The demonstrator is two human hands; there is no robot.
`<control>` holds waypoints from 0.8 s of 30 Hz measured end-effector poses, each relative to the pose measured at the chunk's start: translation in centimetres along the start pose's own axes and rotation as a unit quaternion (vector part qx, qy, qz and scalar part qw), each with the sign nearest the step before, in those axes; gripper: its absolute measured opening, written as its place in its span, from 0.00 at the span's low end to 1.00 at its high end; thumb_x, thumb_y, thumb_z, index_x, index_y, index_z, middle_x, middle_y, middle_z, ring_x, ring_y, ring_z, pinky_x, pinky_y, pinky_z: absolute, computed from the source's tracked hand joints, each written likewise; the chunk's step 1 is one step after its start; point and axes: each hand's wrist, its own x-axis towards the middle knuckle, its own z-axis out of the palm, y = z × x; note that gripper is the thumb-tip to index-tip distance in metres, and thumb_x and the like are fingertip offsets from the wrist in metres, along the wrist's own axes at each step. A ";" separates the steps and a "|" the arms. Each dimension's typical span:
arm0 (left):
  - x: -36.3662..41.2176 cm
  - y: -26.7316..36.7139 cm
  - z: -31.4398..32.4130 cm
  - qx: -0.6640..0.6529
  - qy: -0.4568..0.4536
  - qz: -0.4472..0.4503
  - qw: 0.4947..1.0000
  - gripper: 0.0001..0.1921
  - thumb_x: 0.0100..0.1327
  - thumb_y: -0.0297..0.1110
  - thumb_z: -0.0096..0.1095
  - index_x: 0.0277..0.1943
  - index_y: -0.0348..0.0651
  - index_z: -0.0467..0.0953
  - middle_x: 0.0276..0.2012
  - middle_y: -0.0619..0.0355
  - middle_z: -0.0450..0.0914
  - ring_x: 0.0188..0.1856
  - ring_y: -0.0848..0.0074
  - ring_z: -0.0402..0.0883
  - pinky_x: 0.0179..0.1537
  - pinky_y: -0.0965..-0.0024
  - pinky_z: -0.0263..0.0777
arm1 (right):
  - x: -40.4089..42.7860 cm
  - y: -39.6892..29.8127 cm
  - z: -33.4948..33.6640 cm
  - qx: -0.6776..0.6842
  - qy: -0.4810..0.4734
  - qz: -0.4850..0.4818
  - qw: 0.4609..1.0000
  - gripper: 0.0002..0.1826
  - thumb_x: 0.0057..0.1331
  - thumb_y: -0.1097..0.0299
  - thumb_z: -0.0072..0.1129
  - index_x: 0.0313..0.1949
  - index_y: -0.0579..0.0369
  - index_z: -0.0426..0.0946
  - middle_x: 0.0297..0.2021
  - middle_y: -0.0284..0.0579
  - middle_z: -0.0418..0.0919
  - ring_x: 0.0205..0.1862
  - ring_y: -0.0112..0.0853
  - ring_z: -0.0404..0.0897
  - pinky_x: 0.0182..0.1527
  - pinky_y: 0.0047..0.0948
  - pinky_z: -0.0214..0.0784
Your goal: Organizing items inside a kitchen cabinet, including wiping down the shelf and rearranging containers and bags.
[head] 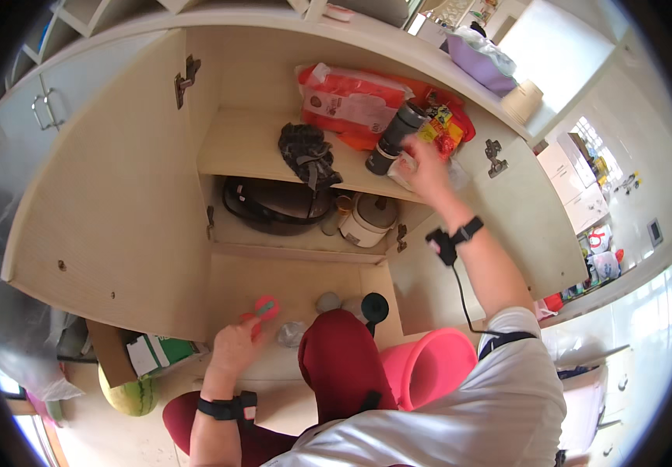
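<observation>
My left hand [232, 350] is closed around a small pink object [267, 307] with a round end and a teal strip, held low in front of the open cabinet. My right hand [426, 169] reaches to the upper shelf [242, 143], its fingers beside a dark grey vacuum flask [397, 137] that leans at a tilt. Blur hides whether those fingers grip anything. Just under them is a white packet [399, 174]. Behind the flask lie a red plastic package [347, 105] and a red and yellow bag [444, 125]. A crumpled black cloth item [308, 153] lies left of the flask.
Below the shelf stand a dark lidded pan [280, 204], a glass jar [333, 222] and a white rice cooker [369, 219]. Open doors [114, 192] flank me. Near my knees are a pink bucket [429, 368], a dark green cup [374, 307] and a clear container [292, 334]. A watermelon [128, 394] lies left.
</observation>
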 end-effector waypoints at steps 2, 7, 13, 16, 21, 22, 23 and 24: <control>-0.1 -1.5 0.5 0.137 -0.042 -0.037 0.989 0.16 0.59 0.41 0.63 0.49 0.47 0.79 0.31 0.49 0.83 0.37 0.56 0.83 0.39 0.57 0.78 | 4.5 0.6 -0.9 -0.003 0.090 0.049 0.995 0.37 0.54 0.58 0.69 0.61 0.53 0.65 0.54 0.60 0.70 0.58 0.53 0.69 0.59 0.44 0.64; 1.0 -2.5 -0.2 0.062 -0.001 -0.034 0.997 0.16 0.60 0.41 0.61 0.50 0.48 0.77 0.33 0.45 0.83 0.37 0.52 0.83 0.39 0.53 0.78 | 11.3 4.1 0.8 0.051 0.103 0.190 0.975 0.50 0.48 0.52 0.76 0.62 0.69 0.60 0.60 0.65 0.67 0.62 0.50 0.68 0.62 0.39 0.62; 1.9 -3.2 1.0 0.100 -0.077 -0.060 0.990 0.19 0.58 0.41 0.63 0.53 0.49 0.74 0.37 0.45 0.82 0.39 0.52 0.83 0.40 0.53 0.78 | 7.7 6.4 9.4 0.409 0.155 0.239 0.867 0.24 0.52 0.67 0.75 0.45 0.61 0.74 0.44 0.44 0.79 0.45 0.31 0.77 0.49 0.32 0.69; 2.1 -3.4 1.5 0.092 -0.085 -0.073 0.989 0.20 0.57 0.41 0.64 0.53 0.48 0.73 0.39 0.45 0.82 0.40 0.52 0.83 0.41 0.54 0.78 | 7.9 5.6 11.1 0.408 0.195 0.244 0.858 0.25 0.51 0.69 0.75 0.45 0.61 0.72 0.40 0.44 0.79 0.41 0.33 0.78 0.45 0.32 0.71; 2.4 -3.4 1.7 0.072 -0.045 -0.041 0.996 0.19 0.58 0.40 0.64 0.52 0.47 0.74 0.38 0.45 0.82 0.40 0.53 0.83 0.42 0.53 0.77 | 8.4 5.1 11.3 0.433 0.259 0.254 0.825 0.27 0.50 0.70 0.75 0.45 0.62 0.69 0.39 0.44 0.79 0.39 0.34 0.78 0.44 0.33 0.71; 2.4 -3.6 1.8 0.060 -0.031 -0.027 0.997 0.18 0.58 0.40 0.63 0.51 0.47 0.75 0.37 0.45 0.82 0.40 0.53 0.83 0.42 0.53 0.77 | 8.4 4.9 11.0 0.438 0.230 0.261 0.829 0.27 0.50 0.71 0.75 0.46 0.61 0.69 0.39 0.44 0.79 0.40 0.33 0.78 0.44 0.33 0.71; 2.4 -3.5 1.7 0.062 -0.031 -0.029 0.997 0.18 0.58 0.40 0.63 0.51 0.47 0.75 0.37 0.45 0.82 0.40 0.53 0.83 0.42 0.53 0.77 | 8.3 4.5 10.5 0.442 0.201 0.269 0.832 0.27 0.49 0.72 0.75 0.46 0.61 0.69 0.40 0.43 0.78 0.40 0.33 0.78 0.44 0.33 0.71; 2.4 -3.2 1.5 0.056 -0.025 -0.023 0.998 0.18 0.58 0.39 0.63 0.50 0.46 0.75 0.38 0.46 0.81 0.40 0.53 0.83 0.42 0.54 0.77 | 8.1 3.9 10.2 0.443 0.200 0.270 0.831 0.27 0.49 0.72 0.75 0.46 0.61 0.69 0.40 0.43 0.78 0.40 0.33 0.78 0.44 0.33 0.71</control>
